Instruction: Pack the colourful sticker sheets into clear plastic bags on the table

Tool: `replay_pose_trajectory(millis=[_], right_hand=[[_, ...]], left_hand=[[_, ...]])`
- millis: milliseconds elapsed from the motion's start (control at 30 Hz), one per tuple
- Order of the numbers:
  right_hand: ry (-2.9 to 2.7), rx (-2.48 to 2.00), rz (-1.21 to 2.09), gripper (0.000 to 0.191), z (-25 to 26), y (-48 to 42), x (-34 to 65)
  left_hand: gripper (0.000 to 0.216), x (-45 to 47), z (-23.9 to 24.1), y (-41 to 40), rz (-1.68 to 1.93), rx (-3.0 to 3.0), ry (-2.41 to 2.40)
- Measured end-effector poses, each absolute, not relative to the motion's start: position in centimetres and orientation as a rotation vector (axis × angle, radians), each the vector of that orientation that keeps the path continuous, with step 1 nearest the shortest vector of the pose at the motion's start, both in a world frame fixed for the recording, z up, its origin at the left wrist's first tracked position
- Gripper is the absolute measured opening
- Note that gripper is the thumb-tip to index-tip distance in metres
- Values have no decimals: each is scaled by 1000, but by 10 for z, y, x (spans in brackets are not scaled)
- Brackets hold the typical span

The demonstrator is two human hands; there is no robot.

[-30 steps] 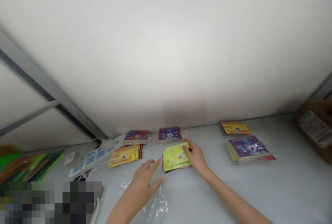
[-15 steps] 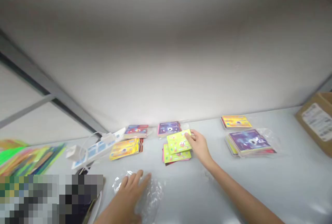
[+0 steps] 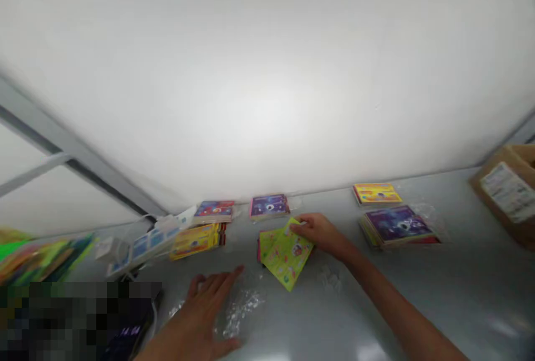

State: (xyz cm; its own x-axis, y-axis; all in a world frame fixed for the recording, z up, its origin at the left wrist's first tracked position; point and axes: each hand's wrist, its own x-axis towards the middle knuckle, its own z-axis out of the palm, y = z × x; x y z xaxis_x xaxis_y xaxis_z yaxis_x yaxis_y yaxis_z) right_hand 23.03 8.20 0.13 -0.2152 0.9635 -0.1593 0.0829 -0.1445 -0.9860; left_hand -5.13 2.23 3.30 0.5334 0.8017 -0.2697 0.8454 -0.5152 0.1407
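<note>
My right hand (image 3: 320, 233) pinches the top corner of a yellow-green card packet (image 3: 287, 257) and holds it tilted over a small stack of the same packets (image 3: 264, 241) near the middle of the grey table. My left hand (image 3: 200, 316) lies flat with fingers stretched out on a clear plastic bag (image 3: 240, 311) at the front. Behind the stack, against the white wall, lies a purple packet (image 3: 270, 205).
A red-blue packet (image 3: 214, 211) and a yellow pile (image 3: 196, 240) lie to the left, next to a white power strip (image 3: 142, 244). A purple pile (image 3: 397, 225) and a yellow packet (image 3: 376, 193) lie right. A cardboard box (image 3: 507, 196) stands at the far right. Colourful sheets (image 3: 37, 258) are far left.
My right hand has lifted the top yellow-green packet off its stack and drawn it toward me, tilted. My left hand has slid back onto the plastic bag.
</note>
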Motion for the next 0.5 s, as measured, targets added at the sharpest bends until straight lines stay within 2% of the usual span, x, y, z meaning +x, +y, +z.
replay_pose_trajectory(millis=[200,500], right_hand=[[-1463,-1255,1501,30,19,73,235],[-1306,-1395,1183,41,23,76,231]], left_hand=[[88,-35,25,27,46,2657,1515],[78,17,21,40,369,2607,1608]])
